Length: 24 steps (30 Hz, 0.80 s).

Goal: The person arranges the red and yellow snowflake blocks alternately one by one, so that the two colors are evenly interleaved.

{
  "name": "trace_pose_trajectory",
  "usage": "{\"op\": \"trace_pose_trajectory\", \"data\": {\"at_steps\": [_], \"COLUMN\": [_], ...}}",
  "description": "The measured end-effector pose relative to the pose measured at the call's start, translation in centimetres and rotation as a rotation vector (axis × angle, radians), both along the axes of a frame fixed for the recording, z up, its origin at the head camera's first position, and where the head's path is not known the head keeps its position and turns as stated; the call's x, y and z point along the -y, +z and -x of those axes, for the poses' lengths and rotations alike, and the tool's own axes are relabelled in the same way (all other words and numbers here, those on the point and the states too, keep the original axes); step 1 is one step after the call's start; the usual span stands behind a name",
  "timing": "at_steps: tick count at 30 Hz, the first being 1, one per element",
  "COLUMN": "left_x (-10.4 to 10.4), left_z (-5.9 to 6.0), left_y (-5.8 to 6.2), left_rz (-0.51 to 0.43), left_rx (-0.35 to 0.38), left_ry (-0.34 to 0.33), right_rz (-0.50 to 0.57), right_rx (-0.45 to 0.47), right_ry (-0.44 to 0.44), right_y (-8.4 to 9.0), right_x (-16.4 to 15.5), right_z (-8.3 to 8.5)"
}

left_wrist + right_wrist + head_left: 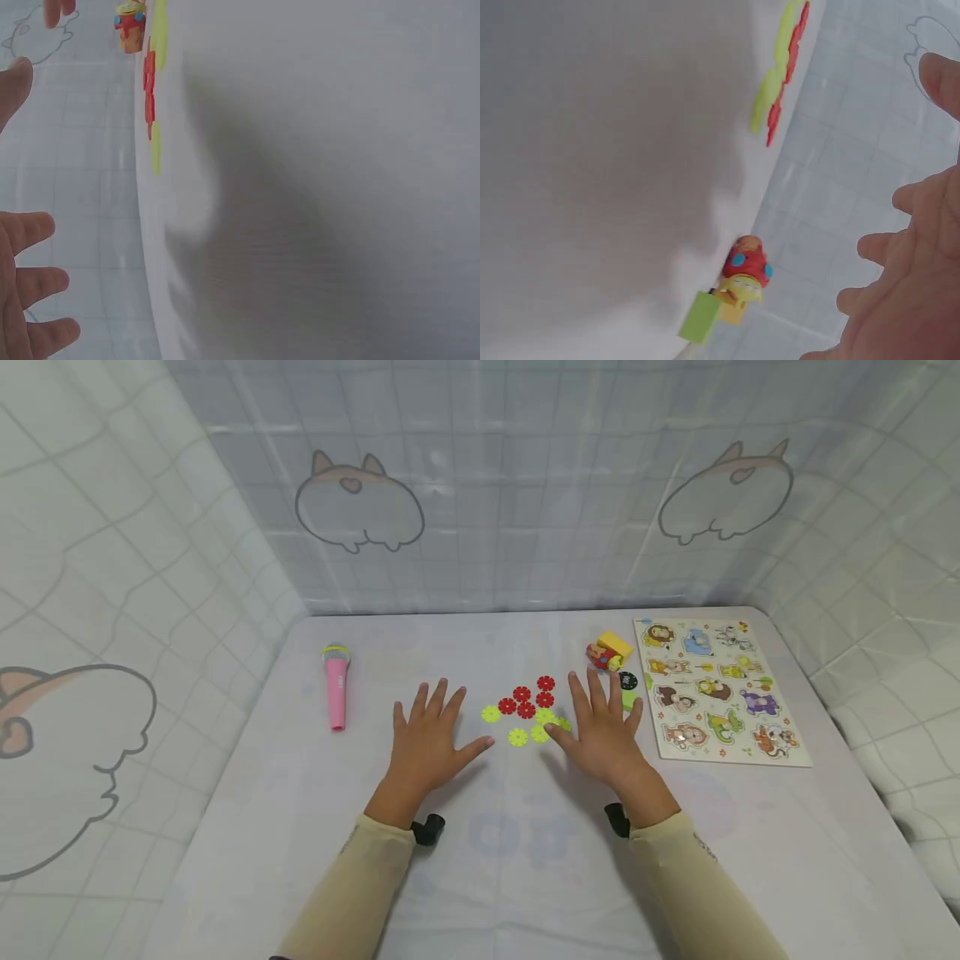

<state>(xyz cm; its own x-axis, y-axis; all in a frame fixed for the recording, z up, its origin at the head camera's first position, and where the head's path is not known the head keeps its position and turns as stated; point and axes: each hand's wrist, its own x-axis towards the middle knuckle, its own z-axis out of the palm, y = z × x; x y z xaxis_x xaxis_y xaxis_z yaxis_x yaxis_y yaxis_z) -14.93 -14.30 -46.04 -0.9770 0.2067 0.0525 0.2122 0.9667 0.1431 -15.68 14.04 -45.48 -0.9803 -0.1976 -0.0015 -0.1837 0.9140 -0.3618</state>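
Both hands lie palm down over the white table (510,860), fingers straight and spread, holding nothing. My left hand (430,731) is just left of a cluster of red flower discs (527,697) and yellow-green flower discs (517,737). My right hand (602,722) is just right of them, its thumb at the edge of the yellow-green ones. The left wrist view shows my left fingers (34,296) and the red discs (150,82) edge-on. In the right wrist view my right hand (911,296) sits near a red and yellow toy (742,274) and a green block (699,319).
A pink toy microphone (337,687) lies at the left. A red and yellow toy vehicle (609,652), a black disc (628,681) and an animal puzzle board (716,689) sit at the right. Checked cloth walls (480,485) enclose the table on three sides.
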Motion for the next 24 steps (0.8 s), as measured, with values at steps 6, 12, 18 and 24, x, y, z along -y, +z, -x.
{"op": "trace_pose_trajectory", "data": {"at_steps": [6,12,18,24], "left_x": [-0.2,-0.3,-0.9,-1.9], "left_z": [1.5,3.2,4.8,6.0], "left_y": [0.6,1.6,2.1,0.7], "left_rz": [-0.002,-0.044,-0.215,-0.382], "left_rx": [0.015,0.039,0.137,0.273], "left_ry": [-0.012,-0.035,-0.02,0.071], "right_rz": [-0.017,-0.038,-0.003,0.019], "right_rx": [-0.077,-0.032,0.123,0.203], "right_ry": [0.068,0.12,0.06,0.041], "right_y": [0.7,1.8,2.5,2.3], "right_x": [0.2,0.9,1.6,2.3], "right_z": [2.4,5.3,8.1,10.2]}}
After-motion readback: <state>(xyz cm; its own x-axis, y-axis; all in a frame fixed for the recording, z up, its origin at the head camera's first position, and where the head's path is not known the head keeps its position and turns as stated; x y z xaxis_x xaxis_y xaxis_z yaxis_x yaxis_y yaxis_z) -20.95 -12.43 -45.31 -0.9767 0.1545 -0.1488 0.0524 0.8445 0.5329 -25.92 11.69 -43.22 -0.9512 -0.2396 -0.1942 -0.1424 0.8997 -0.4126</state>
